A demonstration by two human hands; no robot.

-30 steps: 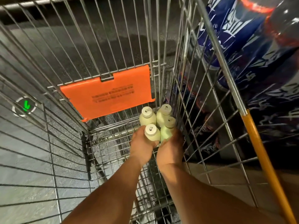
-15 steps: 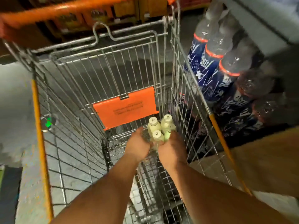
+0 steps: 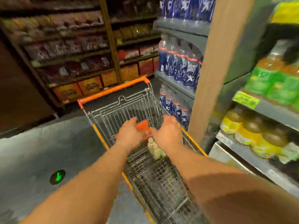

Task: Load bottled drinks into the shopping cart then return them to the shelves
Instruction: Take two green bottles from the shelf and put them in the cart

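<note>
Fingers on both our hands are hanging loosely spread and holding nothing: the left hand (image 3: 130,132) and the right hand (image 3: 168,132) are hovering over the shopping cart (image 3: 113,91), apart from each other, with nothing pinched between them. The view is blurred, so we are not claiming more about how each finger lies.

Below and between our wrists, the pale bottles (image 3: 155,148) are standing upright in a tight cluster on the wire floor of the cart, toward its far end and just in front of the orange panel (image 3: 142,126). We are not touching them. How many are in the cluster we cannot tell from here.

We are judging that the loading half is at least partly done, since drinks are sitting in the cart; whether more are meant to go in we cannot say. The return to the shelves is not yet done for these bottles.

Just beside the cart on our right, the shelves are holding blue-labelled bottles (image 3: 179,68), and nearer us green-labelled bottles (image 3: 271,81) and yellow drinks (image 3: 242,131). A wooden post (image 3: 215,62) is standing between those two sections.
</note>
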